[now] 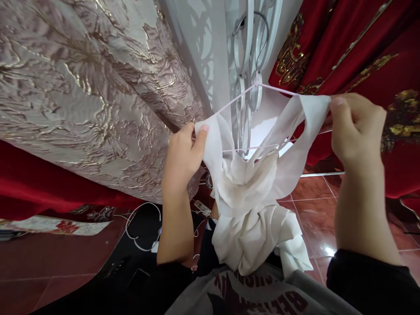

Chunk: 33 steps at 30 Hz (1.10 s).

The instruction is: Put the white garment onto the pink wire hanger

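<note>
A: Garment, white [252,192], centre of the frame, draped on a pale pink wire hanger [243,94]; lower folds bunched at lower centre.

B: Hands?

A: Left hand [183,153], centre left, thumb and fingers pinching the garment's left strap. Right hand [356,127], right of the frame, fingers closed, pinching the right strap against the hanger's arm.

B: Hanger placement?

A: Hook reaches up to a white ornate metal grille [249,39], top centre; whether it is hooked on I cannot tell.

B: Surroundings?

A: Embossed floral fabric, beige-gold [82,87], upper left. Red cloth with gold embroidery [361,48], upper right. Red tiled floor [315,210], lower right. White cable [144,227] on a black surface, lower left.
</note>
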Available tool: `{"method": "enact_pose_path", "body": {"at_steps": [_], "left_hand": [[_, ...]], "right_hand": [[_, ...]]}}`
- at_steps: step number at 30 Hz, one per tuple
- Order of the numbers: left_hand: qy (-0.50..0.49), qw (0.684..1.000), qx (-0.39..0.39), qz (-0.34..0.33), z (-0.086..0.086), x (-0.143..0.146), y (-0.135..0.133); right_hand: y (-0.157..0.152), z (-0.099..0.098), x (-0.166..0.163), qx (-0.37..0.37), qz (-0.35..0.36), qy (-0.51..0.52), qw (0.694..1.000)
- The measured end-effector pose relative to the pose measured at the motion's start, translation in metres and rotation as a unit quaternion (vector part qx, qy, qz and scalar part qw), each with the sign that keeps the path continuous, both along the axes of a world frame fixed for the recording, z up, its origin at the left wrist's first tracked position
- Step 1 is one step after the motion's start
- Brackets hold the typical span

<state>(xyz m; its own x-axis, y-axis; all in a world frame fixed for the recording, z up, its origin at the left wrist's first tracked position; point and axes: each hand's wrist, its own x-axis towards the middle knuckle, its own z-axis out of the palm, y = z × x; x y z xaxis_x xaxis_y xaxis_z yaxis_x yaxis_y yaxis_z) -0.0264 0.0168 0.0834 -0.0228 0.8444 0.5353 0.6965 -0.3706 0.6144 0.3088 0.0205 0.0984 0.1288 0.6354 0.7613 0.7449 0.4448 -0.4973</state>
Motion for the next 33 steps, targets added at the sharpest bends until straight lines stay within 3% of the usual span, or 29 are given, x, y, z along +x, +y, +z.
{"method": "enact_pose_path", "body": {"at_steps": [4, 7, 9, 11, 13, 16, 21, 27, 33], "left_hand": [[-0.106, 0.993, 0.015, -0.042, -0.025, -0.001, 0.002], [-0.219, 0.970, 0.089, -0.049, -0.055, 0.008, 0.002], [-0.250, 0.957, 0.143, -0.031, -0.072, 0.019, 0.001], [-0.245, 0.953, 0.175, -0.012, -0.083, 0.033, -0.002], [-0.224, 0.956, 0.189, 0.019, -0.088, 0.047, -0.007], [-0.171, 0.966, 0.182, 0.068, -0.092, 0.063, -0.017], [-0.116, 0.984, 0.118, 0.063, -0.099, 0.070, -0.024], [-0.140, 0.988, 0.050, 0.049, -0.075, 0.059, -0.014], [-0.272, 0.962, 0.011, 0.010, -0.056, 0.045, -0.027]], "right_hand": [[0.004, -0.013, -0.020, 0.117, -0.040, 0.030, 0.992], [0.003, -0.024, -0.045, 0.190, -0.027, 0.062, 0.980], [0.004, -0.034, -0.063, 0.167, 0.042, 0.023, 0.985], [0.010, -0.048, -0.079, 0.087, 0.145, -0.043, 0.985], [0.019, -0.066, -0.092, 0.009, 0.204, -0.092, 0.975], [0.027, -0.092, -0.101, -0.038, 0.174, -0.106, 0.978], [0.006, -0.115, -0.107, 0.009, 0.122, -0.098, 0.988], [-0.007, -0.118, -0.114, 0.026, 0.125, -0.073, 0.989], [-0.007, -0.110, -0.112, 0.006, 0.147, -0.042, 0.988]]}}
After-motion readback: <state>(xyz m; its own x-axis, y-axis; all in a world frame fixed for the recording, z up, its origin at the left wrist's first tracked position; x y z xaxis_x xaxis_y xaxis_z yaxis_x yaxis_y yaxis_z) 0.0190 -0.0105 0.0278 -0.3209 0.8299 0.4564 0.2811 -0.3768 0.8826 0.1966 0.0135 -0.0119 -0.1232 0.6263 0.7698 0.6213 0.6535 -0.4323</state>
